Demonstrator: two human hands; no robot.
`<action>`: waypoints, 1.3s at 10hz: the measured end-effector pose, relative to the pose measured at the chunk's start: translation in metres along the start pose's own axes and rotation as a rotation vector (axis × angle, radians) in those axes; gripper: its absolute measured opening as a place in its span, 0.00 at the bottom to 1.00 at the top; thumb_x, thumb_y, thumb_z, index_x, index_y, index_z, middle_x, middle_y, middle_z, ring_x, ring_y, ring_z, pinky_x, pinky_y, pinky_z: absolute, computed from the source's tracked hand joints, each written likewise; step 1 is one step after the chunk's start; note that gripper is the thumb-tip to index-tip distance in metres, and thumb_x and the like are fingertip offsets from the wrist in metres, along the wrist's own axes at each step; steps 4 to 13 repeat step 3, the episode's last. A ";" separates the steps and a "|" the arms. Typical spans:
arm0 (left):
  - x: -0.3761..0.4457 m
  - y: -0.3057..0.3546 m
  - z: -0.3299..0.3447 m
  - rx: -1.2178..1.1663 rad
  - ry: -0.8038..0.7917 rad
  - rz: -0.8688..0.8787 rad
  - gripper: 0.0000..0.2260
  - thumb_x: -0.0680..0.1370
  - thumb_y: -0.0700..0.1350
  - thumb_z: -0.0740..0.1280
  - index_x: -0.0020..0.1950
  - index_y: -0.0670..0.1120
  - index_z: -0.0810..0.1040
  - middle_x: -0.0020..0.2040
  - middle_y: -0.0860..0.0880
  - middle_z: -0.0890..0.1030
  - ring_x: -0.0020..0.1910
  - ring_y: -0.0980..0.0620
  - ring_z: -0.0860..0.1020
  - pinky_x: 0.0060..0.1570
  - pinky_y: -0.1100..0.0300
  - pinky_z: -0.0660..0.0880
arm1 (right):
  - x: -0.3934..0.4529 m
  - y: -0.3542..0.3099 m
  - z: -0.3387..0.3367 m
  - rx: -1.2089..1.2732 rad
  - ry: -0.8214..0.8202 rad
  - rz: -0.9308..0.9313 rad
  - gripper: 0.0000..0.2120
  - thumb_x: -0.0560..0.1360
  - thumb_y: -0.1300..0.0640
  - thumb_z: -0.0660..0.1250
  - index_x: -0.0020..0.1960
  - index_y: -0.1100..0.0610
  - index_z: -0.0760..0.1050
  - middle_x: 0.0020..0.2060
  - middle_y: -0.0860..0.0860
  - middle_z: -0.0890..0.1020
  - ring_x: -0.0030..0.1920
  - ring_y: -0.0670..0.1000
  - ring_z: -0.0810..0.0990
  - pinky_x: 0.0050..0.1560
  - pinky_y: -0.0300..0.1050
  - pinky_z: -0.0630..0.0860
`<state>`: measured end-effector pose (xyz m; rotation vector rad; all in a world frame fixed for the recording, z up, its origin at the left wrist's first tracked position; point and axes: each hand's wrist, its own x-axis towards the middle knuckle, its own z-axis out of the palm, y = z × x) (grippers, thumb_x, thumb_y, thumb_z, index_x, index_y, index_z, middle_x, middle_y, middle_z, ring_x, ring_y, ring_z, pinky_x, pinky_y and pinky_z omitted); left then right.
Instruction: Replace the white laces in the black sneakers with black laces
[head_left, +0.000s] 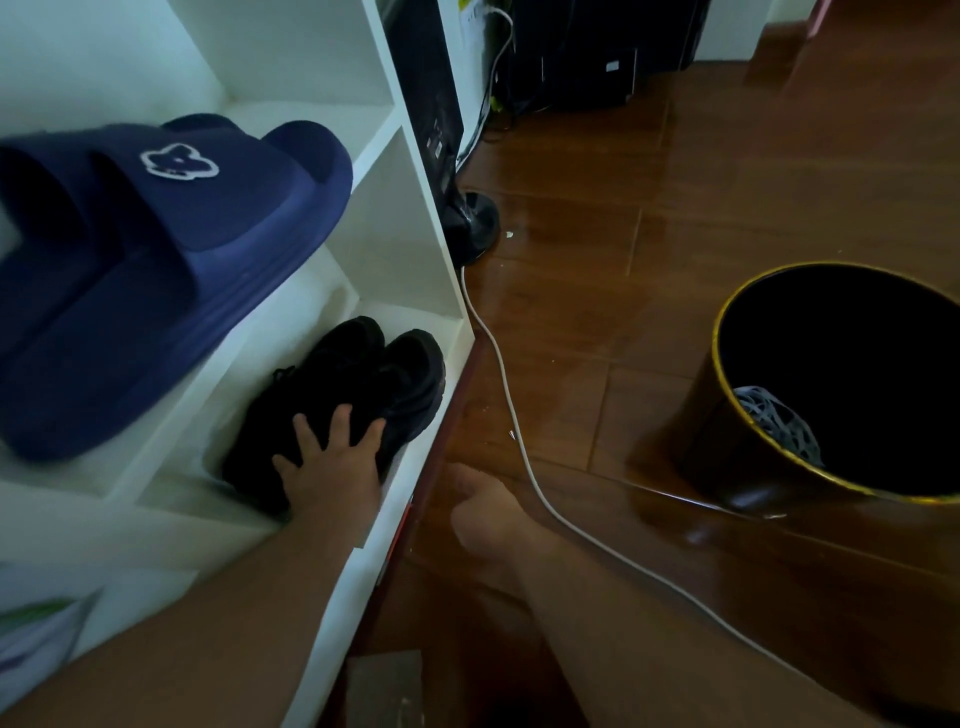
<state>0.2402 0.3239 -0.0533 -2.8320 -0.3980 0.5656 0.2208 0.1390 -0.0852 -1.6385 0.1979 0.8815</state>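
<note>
1. Head view, far left: a pair of navy slides (156, 260) sits on an upper shelf of a white shoe rack (415, 208), toes pointing up and right, well apart from the task's things
2. Lower in the rack, in the bottom compartment, the black sneakers (353, 384) stand side by side, touching each other, toes toward the back of the shelf. Their laces look dark; no white lace shows on them from here
3. The left hand (332, 467) reaches into that compartment and rests on top of the sneakers near the heels, fingers spread and laid over both shoes. Whether the fingers hook into the collars I cannot tell
4. To do this step well, as I judge it: keep the pair pressed together, move them straight along the shelf, and keep the wrist low so it clears the shelf above
5. Just right of the rack, the right hand (488, 514) is down by the wooden floor (675, 208), blurred; its fingers seem loosely curled and hold nothing that I can see. A white cable (514, 431) runs along the floor just beside it, a snag to avoid
6. Far right, a dark bin with a gold rim (719, 353) stands on the floor; a pale tangle, likely the white laces (779, 423), lies inside
</note>
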 end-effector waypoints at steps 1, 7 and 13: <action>-0.004 0.006 0.005 0.043 0.024 0.008 0.39 0.82 0.51 0.67 0.86 0.63 0.45 0.86 0.48 0.38 0.82 0.26 0.39 0.79 0.29 0.48 | -0.005 0.016 -0.015 -0.028 0.028 0.030 0.35 0.78 0.72 0.60 0.81 0.50 0.66 0.70 0.50 0.76 0.64 0.52 0.78 0.52 0.35 0.81; -0.014 0.019 -0.001 0.064 0.177 0.095 0.35 0.78 0.55 0.70 0.84 0.59 0.62 0.86 0.42 0.44 0.82 0.28 0.40 0.79 0.30 0.43 | -0.007 0.040 -0.039 -0.026 0.069 0.015 0.36 0.80 0.64 0.63 0.83 0.45 0.59 0.76 0.51 0.72 0.63 0.52 0.80 0.48 0.37 0.80; -0.014 0.019 -0.001 0.064 0.177 0.095 0.35 0.78 0.55 0.70 0.84 0.59 0.62 0.86 0.42 0.44 0.82 0.28 0.40 0.79 0.30 0.43 | -0.007 0.040 -0.039 -0.026 0.069 0.015 0.36 0.80 0.64 0.63 0.83 0.45 0.59 0.76 0.51 0.72 0.63 0.52 0.80 0.48 0.37 0.80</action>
